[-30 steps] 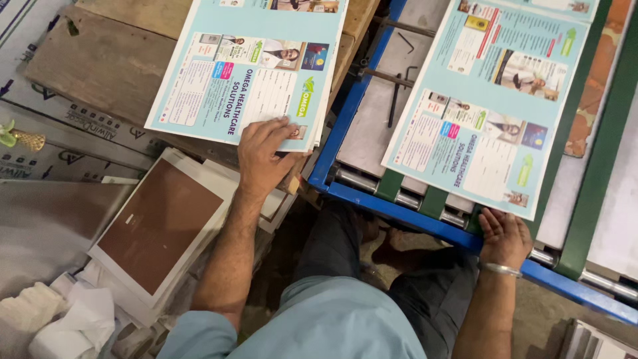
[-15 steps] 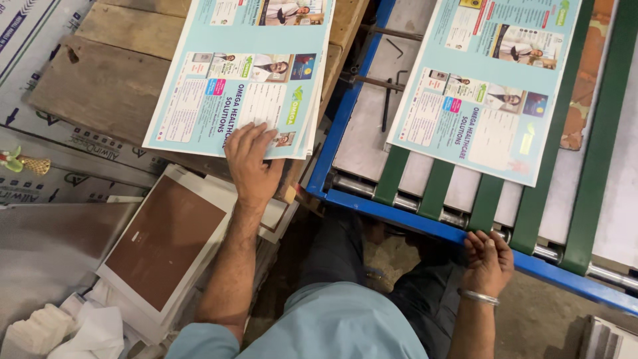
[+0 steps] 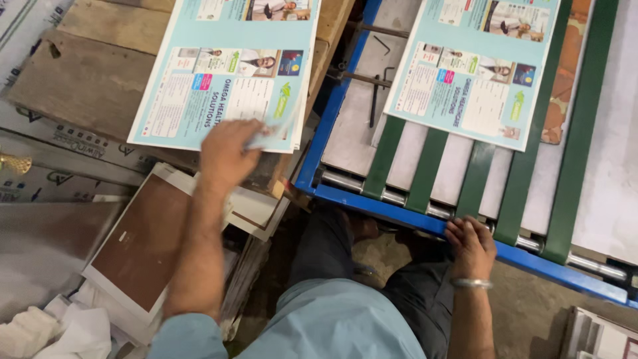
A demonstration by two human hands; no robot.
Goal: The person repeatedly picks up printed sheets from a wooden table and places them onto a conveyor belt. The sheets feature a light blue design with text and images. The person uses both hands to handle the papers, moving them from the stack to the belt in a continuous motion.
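A worker's left hand (image 3: 226,153) pinches the lower corner of the top printed sheet (image 3: 222,83) on a stack (image 3: 292,133) resting on a wooden pallet (image 3: 73,73), fingers closed on the lifted paper edge. The right hand (image 3: 472,246) curls over the blue frame (image 3: 399,216) of a conveyor table, where another printed sheet (image 3: 475,73) already lies across the green belts (image 3: 488,179). One sheet appears fed, and the next is only just gripped and not yet carried over.
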